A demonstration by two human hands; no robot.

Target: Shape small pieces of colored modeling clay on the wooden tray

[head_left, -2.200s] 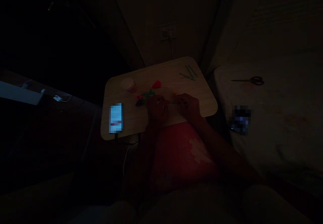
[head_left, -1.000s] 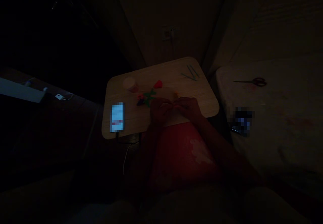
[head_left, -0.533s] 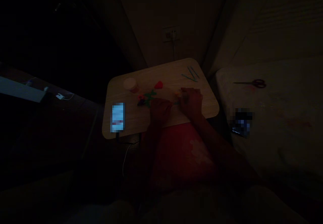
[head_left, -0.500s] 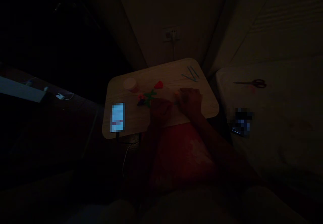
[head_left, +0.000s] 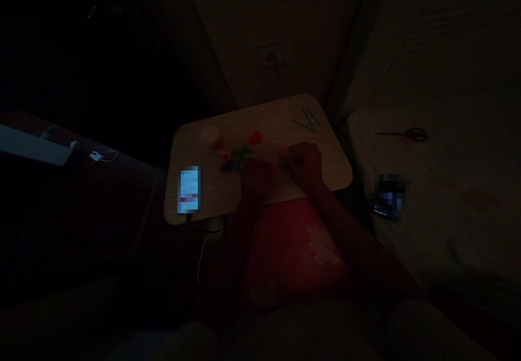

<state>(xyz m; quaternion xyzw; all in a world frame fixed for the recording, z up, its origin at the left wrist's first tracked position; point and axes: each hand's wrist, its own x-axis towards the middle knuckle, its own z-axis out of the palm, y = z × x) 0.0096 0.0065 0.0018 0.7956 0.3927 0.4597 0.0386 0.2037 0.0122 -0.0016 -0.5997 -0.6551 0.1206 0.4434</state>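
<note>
The scene is very dark. Over the front of a small wooden table [head_left: 220,187], my left hand [head_left: 255,179] is closed, its fingers curled inward; whatever they hold is hidden. To its right, my right hand [head_left: 307,166] has its fingers bent round a small orange lump [head_left: 285,151], which shows at the fingertips. Just beyond my left hand lie green shaped pieces [head_left: 243,152], with small red and dark pieces [head_left: 226,160] against their left side. A bright red piece [head_left: 255,137] sits behind them.
A pale-lidded tub [head_left: 209,135] stands at the back left, a lit phone [head_left: 189,189] at the front left. Several thin sticks [head_left: 306,120] lie at the back right. On the pale surface to the right are scissors [head_left: 407,134] and a blurred device [head_left: 388,198]. A wall socket [head_left: 274,56] is behind.
My right hand has shifted very slightly left, and the orange lump shows at its fingertips in both frames. My left hand has turned a little. The view has moved slightly.
</note>
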